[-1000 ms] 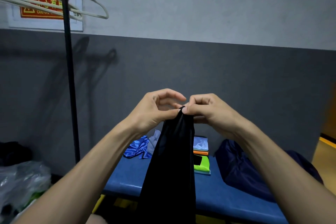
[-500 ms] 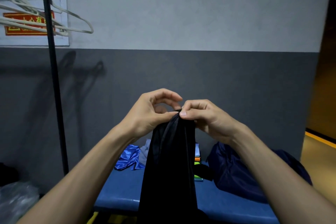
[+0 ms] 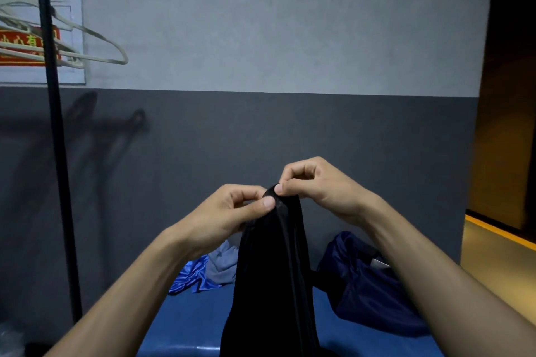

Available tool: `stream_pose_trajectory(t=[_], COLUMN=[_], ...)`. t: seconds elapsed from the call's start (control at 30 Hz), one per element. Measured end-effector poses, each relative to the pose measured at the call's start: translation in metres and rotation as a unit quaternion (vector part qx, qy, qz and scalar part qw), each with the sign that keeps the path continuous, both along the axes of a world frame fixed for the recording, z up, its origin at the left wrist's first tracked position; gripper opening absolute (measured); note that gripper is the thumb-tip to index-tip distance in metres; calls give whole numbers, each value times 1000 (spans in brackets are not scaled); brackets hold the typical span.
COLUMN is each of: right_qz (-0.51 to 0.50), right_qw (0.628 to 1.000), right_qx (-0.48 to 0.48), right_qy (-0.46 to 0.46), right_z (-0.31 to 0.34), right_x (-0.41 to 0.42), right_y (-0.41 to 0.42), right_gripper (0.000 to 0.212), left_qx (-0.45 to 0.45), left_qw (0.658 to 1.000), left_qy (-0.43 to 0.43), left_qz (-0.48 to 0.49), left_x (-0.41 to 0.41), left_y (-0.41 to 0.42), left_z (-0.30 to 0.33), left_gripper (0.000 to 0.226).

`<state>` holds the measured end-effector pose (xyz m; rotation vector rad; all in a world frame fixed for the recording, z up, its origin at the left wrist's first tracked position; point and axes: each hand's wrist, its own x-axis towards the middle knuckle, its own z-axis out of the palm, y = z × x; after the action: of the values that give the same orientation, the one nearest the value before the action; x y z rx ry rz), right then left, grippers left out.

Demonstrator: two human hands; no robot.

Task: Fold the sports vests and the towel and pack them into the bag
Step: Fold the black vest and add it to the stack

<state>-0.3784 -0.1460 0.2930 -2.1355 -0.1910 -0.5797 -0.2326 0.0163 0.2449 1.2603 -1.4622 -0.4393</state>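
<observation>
Between both hands' fingers [image 3: 268, 202], the black vest [image 3: 272, 269] hangs pinched.

Black vest [image 3: 272, 269]; navy bag [image 3: 368, 290]; blue bench [image 3: 188, 324]; shiny blue vest [image 3: 191, 275].

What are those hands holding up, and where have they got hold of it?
A black garment, hanging down. The left hand and right hand both pinch its bunched top end between thumb and fingers.

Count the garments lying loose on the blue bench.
2: a shiny blue vest and a grey-blue one, bunched together left of the hanging black vest, which may hide others.
</observation>
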Motion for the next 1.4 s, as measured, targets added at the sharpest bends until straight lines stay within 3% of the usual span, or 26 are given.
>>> stream_pose_trajectory(t=[0.17, 0.3, 0.37, 0.47, 0.6, 0.87, 1.0, 1.1, 1.2, 1.3, 1.4], right_qz=[-31, -73, -89, -94, -75, -82, -122, -154, -161, -155, -139], right_qw=[998, 982, 973, 963, 949, 942, 926, 919, 914, 925, 943], right_qx=[30, 124, 158, 192, 244, 281, 311, 328, 349, 332, 296], right_qy=[-53, -123, -141, -165, -186, -167, -174, -155, -129, -103, -70], right_z=[-1, 0, -2, -5, 0, -23, -42, -62, -80, -94, -104], right_x=[11, 31, 42, 55, 65, 87, 83, 75, 66, 57, 44], right_y=[-20, -43, -54, -63, -76, -105, -129, -152, -166, -171, -175], right_gripper=[15, 18, 17, 20, 26, 27, 26, 26, 23, 14, 33], left_qx=[41, 54, 79, 178, 228, 146, 17, -70, -61, -44, -31], left_qw=[999, 995, 995, 969, 939, 956, 973, 963, 955, 917, 918], left_qy=[16, 38, -35, -174, -241, -142, -16, 42, -38, -144, -161], left_qz=[-26, -73, -42, 5, 88, 212, 232, 259, 288, 368, 361], left_x=[18, 33, 38, 50, 81, 130, 136, 135, 141, 155, 163], left_y=[-2, 0, 0, -3, 0, 17, 25, 31, 32, 34, 41], left_z=[-11, -25, -33, -59, -111, -149, -124, -87, -61, -48, -37], left_gripper=[70, 57, 50, 49, 44, 34, 33, 26, 39, 46, 40])
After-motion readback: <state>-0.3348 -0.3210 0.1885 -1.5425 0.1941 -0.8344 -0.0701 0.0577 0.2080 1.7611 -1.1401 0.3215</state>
